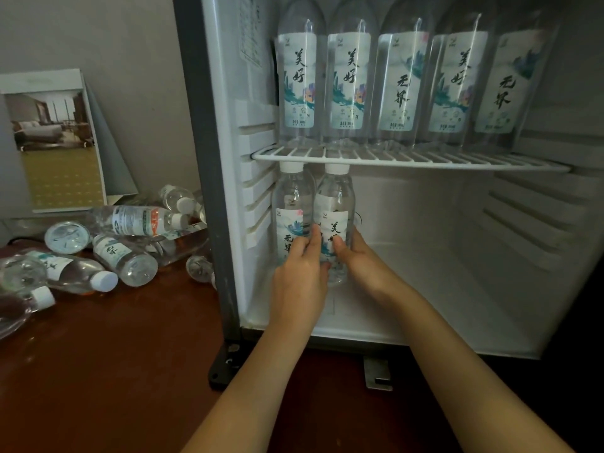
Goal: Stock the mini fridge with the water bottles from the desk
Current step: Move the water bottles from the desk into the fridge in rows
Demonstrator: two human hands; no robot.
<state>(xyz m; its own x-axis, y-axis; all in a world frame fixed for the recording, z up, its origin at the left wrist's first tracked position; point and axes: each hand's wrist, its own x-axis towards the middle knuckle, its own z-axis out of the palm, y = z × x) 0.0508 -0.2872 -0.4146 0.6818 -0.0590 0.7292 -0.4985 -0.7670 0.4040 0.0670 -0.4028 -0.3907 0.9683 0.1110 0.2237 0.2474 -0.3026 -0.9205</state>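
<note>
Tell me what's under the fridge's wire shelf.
Under the shelf, at the left, stand the left bottle, gripped by the left hand, and the right bottle, gripped by the right hand. The hands cover their lower labels.

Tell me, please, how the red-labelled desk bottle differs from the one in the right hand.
The red-labelled bottle lies sideways on the desk; the held bottle stands upright in the fridge. Its label is red and white; the held bottle's is pale with calligraphy. Both have white caps.

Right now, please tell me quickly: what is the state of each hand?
Left hand: closed around the left lower bottle.
Right hand: closed around the right lower bottle.
</note>
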